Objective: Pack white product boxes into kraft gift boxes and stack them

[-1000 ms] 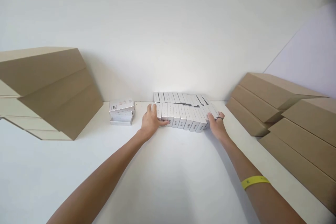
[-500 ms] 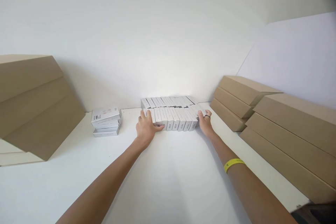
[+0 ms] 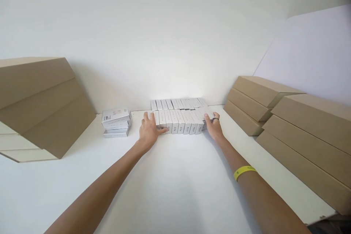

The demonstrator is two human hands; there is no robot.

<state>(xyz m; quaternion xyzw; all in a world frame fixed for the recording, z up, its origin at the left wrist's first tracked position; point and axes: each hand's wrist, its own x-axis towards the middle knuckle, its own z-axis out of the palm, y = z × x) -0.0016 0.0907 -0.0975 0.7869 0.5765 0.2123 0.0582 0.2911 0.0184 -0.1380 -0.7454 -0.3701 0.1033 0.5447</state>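
A front row of small silvery-white cartons stands on edge on the white table, dark print on the ends facing me. My left hand grips the row's left end, fingers over the top and thumb along the front. At the other end my right hand holds the last cartons, thumb on top and a dark ring on one finger. Its other fingertips are partly hidden behind the cartons. Right behind stands a back row of similar cartons, with a narrow gap in it.
To the left lies a small uneven stack of the same cartons. Large brown cardboard boxes are piled at far left. More brown boxes line the right side. A white wall rises behind the rows.
Both hands have shifted the front row slightly left against the back row. A narrow gap now shows in the back row. The camera view has turned a little left.
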